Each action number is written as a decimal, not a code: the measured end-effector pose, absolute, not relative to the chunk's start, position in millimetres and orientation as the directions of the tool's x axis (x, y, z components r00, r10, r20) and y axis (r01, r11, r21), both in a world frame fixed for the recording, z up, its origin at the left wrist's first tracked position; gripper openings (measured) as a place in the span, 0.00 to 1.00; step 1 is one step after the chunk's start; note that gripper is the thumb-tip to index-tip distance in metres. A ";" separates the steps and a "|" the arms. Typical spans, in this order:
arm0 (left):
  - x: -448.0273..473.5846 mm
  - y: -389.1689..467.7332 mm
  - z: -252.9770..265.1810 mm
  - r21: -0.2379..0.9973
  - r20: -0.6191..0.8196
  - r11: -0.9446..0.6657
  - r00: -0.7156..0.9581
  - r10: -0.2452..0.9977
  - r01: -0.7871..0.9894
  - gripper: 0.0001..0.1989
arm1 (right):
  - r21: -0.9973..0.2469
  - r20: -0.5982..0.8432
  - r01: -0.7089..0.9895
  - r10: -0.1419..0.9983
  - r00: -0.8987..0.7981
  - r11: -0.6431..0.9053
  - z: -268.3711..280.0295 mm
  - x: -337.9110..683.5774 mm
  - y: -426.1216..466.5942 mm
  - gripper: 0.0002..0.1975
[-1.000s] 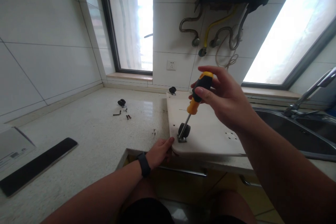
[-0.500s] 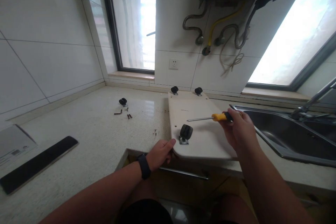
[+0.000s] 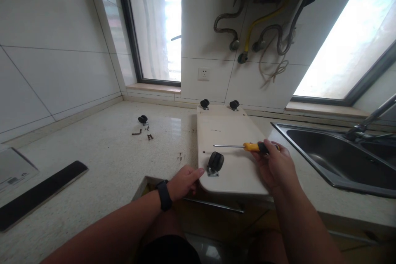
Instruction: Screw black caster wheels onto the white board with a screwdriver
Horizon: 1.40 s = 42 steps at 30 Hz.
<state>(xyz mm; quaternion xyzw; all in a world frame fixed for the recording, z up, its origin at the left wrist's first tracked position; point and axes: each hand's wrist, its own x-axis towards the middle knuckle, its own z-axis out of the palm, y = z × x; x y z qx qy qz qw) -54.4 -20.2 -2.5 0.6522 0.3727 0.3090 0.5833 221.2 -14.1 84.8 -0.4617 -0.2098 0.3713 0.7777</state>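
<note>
A white board [image 3: 230, 132] with rounded corners lies on the counter, its front edge jutting past the counter's edge. My left hand [image 3: 187, 181] holds the board's near left corner, thumb on top and fingers curled underneath, partly hidden. Beside that thumb stands a black caster wheel [image 3: 215, 161] with a metal plate on the board. Two more casters, a left one [image 3: 204, 103] and a right one [image 3: 234, 104], sit at the far end. My right hand [image 3: 275, 163] is closed around the yellow and black handle of a screwdriver [image 3: 253, 147], whose shaft points left over the board.
A loose caster [image 3: 142, 119] lies on the counter [image 3: 111, 144] near several small screws [image 3: 150, 137]. More tiny screws [image 3: 180, 156] are left of the board. A long black strip [image 3: 46, 194] and a white box [image 3: 17, 167] lie far left. Right stands a metal sink [image 3: 321, 152].
My right hand has moved the screwdriver left and a little nearer, and its shaft is now almost level in view. My left hand stays at the board's corner. The view has shifted slightly.
</note>
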 end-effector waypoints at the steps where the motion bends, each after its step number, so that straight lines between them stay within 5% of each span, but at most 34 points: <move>1: -54.7 -20.4 -2.1 0.989 -0.035 -0.048 0.534 0.845 0.141 0.38 | -0.873 -0.022 -0.389 0.772 0.635 0.295 83.5 220.8 -15.2 0.18; 7: -57.9 -19.2 1.7 0.955 -0.023 -0.133 0.512 0.859 0.266 0.37 | -0.863 -0.032 -0.407 0.772 0.634 0.299 83.3 219.4 -17.7 0.18; 20: -65.5 -6.1 4.2 0.672 0.276 -0.402 0.293 0.915 0.622 0.27 | -0.859 -0.029 -0.406 0.763 0.645 0.311 71.1 205.2 4.2 0.22; 25: -65.8 -5.5 4.3 0.617 0.343 -0.426 0.261 0.902 0.662 0.15 | -0.861 -0.036 -0.411 0.769 0.638 0.301 65.6 210.5 7.1 0.22; 30: -64.0 -5.9 -4.8 0.588 0.414 -0.524 0.327 0.849 0.616 0.26 | -0.857 -0.071 -0.443 0.790 0.609 0.264 60.7 216.5 11.6 0.20; 42: -62.8 -0.9 -23.1 0.554 0.457 -0.578 0.361 0.813 0.599 0.28 | -0.826 0.081 -0.495 0.925 0.371 0.271 84.6 189.1 71.4 0.26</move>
